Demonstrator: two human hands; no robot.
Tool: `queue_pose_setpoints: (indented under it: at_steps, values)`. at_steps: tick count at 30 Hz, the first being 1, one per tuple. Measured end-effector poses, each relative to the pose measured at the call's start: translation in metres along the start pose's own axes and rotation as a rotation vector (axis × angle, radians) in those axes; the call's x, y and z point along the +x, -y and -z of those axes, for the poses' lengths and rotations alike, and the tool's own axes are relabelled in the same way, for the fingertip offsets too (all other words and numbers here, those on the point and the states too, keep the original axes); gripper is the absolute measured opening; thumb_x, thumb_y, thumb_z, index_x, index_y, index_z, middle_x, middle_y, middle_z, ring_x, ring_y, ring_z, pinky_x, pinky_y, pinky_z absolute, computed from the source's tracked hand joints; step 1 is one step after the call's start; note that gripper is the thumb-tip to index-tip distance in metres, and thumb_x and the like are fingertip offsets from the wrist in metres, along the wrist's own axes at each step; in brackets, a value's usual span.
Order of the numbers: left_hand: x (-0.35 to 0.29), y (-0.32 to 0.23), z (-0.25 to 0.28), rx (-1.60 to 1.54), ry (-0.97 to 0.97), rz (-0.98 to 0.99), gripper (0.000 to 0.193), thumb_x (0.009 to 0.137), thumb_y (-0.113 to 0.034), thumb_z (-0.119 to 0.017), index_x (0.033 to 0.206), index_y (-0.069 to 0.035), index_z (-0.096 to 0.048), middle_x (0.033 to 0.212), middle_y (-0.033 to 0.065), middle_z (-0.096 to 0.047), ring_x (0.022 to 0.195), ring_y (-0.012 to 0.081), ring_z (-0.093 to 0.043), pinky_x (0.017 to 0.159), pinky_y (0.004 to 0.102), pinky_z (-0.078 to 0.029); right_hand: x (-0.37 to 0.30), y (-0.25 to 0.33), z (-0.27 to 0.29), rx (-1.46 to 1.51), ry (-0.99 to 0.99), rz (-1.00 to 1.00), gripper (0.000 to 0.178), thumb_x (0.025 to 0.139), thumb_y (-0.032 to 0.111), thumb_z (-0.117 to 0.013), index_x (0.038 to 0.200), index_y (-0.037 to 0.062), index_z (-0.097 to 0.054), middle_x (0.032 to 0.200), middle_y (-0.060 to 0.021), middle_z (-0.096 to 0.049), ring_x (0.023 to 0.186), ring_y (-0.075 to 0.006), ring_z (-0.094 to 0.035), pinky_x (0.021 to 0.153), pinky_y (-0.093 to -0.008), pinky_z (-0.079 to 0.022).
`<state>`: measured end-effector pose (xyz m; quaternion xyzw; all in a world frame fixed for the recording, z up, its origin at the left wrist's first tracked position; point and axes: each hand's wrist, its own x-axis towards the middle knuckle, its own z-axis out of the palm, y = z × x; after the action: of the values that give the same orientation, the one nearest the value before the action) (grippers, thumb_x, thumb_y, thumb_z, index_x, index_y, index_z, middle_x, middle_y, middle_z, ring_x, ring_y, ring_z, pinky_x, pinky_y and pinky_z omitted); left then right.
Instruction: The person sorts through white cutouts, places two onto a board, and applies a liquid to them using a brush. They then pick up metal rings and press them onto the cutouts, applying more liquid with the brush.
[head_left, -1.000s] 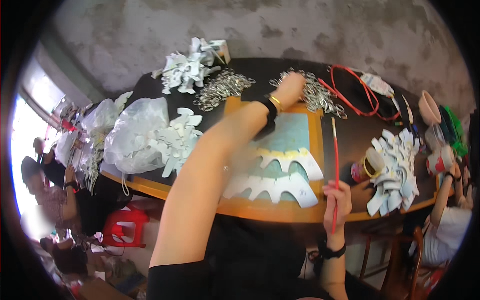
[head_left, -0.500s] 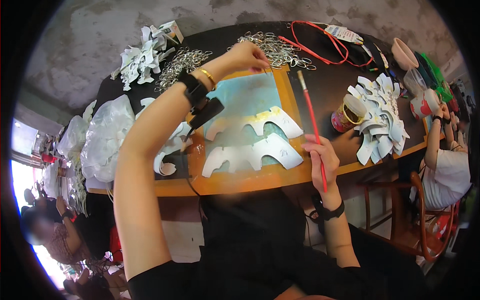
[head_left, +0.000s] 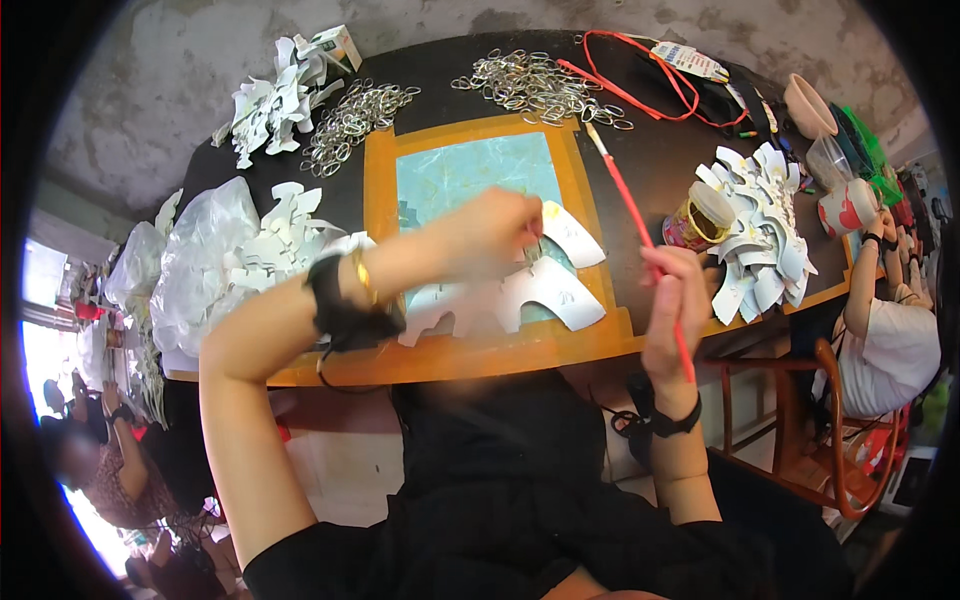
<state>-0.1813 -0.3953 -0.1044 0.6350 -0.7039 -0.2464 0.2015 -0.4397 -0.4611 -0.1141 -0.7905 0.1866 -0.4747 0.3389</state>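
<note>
My left hand (head_left: 505, 225) is closed in a pinch over the curved white pieces, with a small metal ring at its fingertips, partly hidden and blurred. Just below the fingers lies the nearer arched white piece (head_left: 565, 295). A second white piece (head_left: 570, 235) with yellowish glue along its upper edge lies behind it, partly covered by the hand. Both rest on a light blue sheet (head_left: 480, 165) framed with brown tape. My right hand (head_left: 672, 310) is closed around a red-handled paintbrush (head_left: 625, 197), its bristles pointing up and away from me.
Metal rings lie in two heaps (head_left: 535, 88) at the back. White pieces pile up at right (head_left: 760, 230), beside an open glue tin (head_left: 700, 218). A plastic bag (head_left: 210, 265) and more white cutouts (head_left: 285, 235) are on the left. A person (head_left: 880, 340) works at far right.
My left hand has come from the ring heap at the back down toward me, over the white pieces, with a ring in its fingers. My right hand and the brush have shifted slightly right.
</note>
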Motion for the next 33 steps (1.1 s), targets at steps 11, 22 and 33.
queue_pose_setpoints:
  at_steps: [11, 22, 33]
  values:
    - [-0.025, -0.059, -0.014, -0.123, 0.119, 0.090, 0.017, 0.097, -0.007, -0.055, 0.112, 0.001, -0.051, 0.103, 0.0208, -0.061, 0.102, 0.0408, -0.057, 0.088, 0.0457, -0.047, -0.030, 0.032, 0.124, -0.080, -0.511, -0.030, 0.032, 0.110, 0.020, -0.039, 0.100, -0.0050, -0.056, 0.089, -0.0161, -0.063, 0.070, -0.0177, -0.061, 0.069, -0.0282, -0.051]
    - [-0.011, -0.034, -0.050, 0.104, 0.034, -0.088, 0.023, 0.098, -0.006, -0.049, 0.116, 0.007, -0.048, 0.106, 0.0216, -0.060, 0.106, 0.0411, -0.055, 0.090, 0.0470, -0.047, 0.003, -0.006, 0.105, -0.347, -0.262, -0.117, 0.017, 0.103, 0.004, -0.052, 0.099, -0.0071, -0.064, 0.085, -0.0085, -0.067, 0.075, -0.0132, -0.065, 0.072, -0.0258, -0.052]
    - [-0.012, -0.029, -0.046, 0.075, 0.057, -0.053, 0.020, 0.099, -0.007, -0.049, 0.114, 0.005, -0.049, 0.105, 0.0223, -0.060, 0.105, 0.0406, -0.057, 0.092, 0.0448, -0.047, -0.008, -0.012, 0.105, -0.228, -0.415, -0.139, 0.017, 0.103, 0.007, -0.055, 0.098, -0.0056, -0.064, 0.081, -0.0103, -0.069, 0.069, -0.0156, -0.069, 0.066, -0.0257, -0.054]
